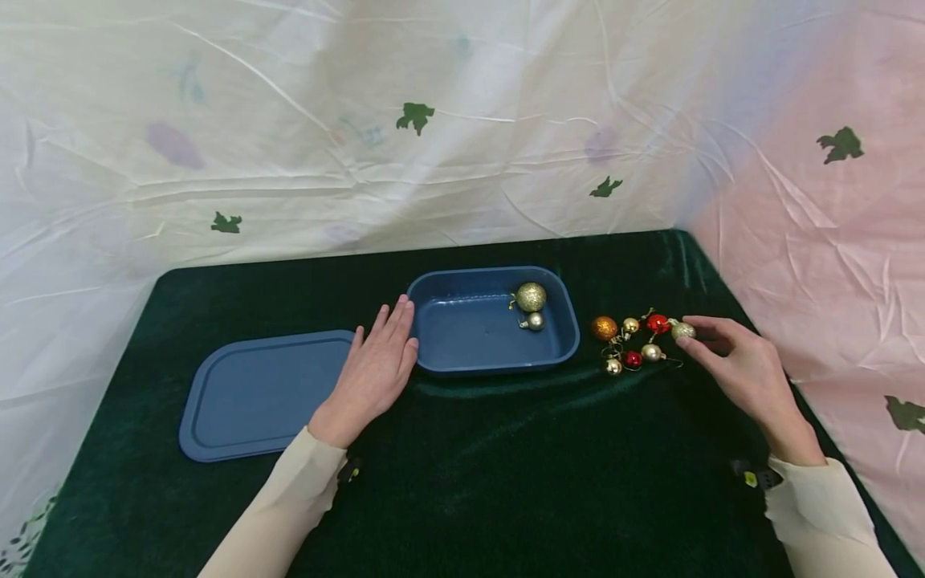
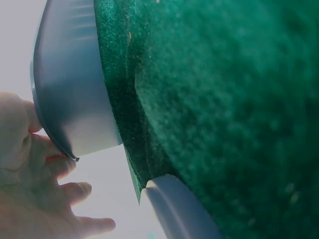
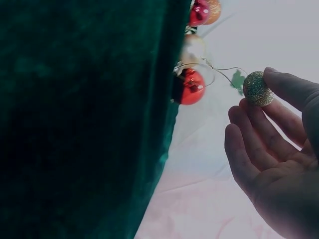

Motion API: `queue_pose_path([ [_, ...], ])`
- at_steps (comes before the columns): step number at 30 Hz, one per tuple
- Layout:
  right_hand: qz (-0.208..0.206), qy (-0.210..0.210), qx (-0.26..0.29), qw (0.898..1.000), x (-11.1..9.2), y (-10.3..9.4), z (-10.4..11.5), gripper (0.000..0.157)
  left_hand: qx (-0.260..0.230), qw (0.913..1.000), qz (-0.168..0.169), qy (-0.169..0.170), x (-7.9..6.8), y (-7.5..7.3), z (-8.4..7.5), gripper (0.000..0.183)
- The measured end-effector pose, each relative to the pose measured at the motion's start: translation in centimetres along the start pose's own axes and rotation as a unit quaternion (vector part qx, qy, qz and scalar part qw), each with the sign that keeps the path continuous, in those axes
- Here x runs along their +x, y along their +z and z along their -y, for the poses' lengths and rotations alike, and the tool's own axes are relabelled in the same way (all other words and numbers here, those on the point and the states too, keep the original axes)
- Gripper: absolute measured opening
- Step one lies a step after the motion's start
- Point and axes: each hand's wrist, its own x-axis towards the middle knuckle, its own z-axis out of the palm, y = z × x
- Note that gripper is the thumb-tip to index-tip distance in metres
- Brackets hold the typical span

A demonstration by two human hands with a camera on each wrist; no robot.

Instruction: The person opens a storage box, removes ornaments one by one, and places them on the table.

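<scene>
My right hand (image 1: 744,373) pinches a glittery gold bauble (image 3: 258,89) between thumb and fingers, at the right end of a cluster of small baubles. In that cluster lie an orange bauble (image 1: 604,327), a red bauble (image 1: 658,323), a dark red bauble (image 1: 633,360) and several gold ones, with thin loops of string. My left hand (image 1: 376,365) rests with fairly straight fingers against the left side of a blue container (image 1: 495,370). Inside the container, toward its right end, sit a larger glittery gold bauble (image 1: 531,297) and a smaller smooth gold bauble (image 1: 535,321).
A flat blue lid (image 1: 267,393) lies left of the container, partly under my left hand and forearm in the head view. Dark green velvet cloth (image 1: 520,482) covers the table. White fabric (image 1: 289,120) with green leaf shapes hangs behind, pinkish on the right.
</scene>
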Motion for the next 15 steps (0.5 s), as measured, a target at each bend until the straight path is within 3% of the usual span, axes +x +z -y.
queue_pose_path([
  [15, 0.045, 0.018, -0.005, 0.999, 0.1, 0.6, -2.1, 0.046, 0.004, 1.0000, -0.001, 0.001, 0.0, 0.0, 0.0, 0.061],
])
